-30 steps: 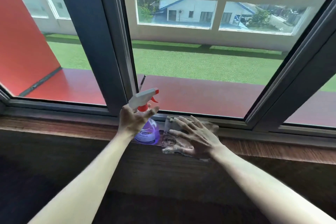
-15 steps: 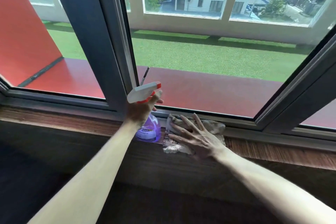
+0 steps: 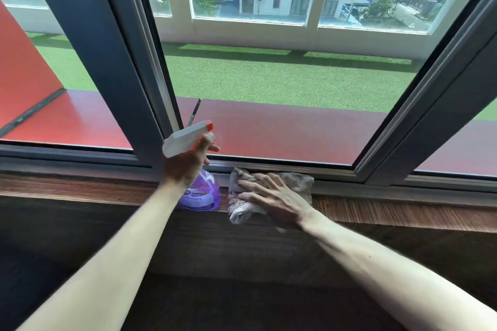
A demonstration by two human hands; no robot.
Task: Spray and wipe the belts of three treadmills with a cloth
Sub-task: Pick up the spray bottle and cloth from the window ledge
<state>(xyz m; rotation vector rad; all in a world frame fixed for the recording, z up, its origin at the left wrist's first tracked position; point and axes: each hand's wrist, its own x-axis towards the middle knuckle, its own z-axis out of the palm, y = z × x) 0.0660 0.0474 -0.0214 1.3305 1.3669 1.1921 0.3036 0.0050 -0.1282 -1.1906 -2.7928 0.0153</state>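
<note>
Wooden sill [image 3: 390, 213], spray bottle [image 3: 200, 193] gripped, cloth [image 3: 298, 180] pressed, window frame [image 3: 107, 67] behind

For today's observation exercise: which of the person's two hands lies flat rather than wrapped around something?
The right hand: its fingers spread flat on the cloth, while the left hand curls round the spray bottle.

Left hand [image 3: 185, 166] hides the spray bottle [image 3: 200, 193] neck; bottle label blurred; right hand [image 3: 274, 200] covers the cloth [image 3: 295, 180] centre.
</note>
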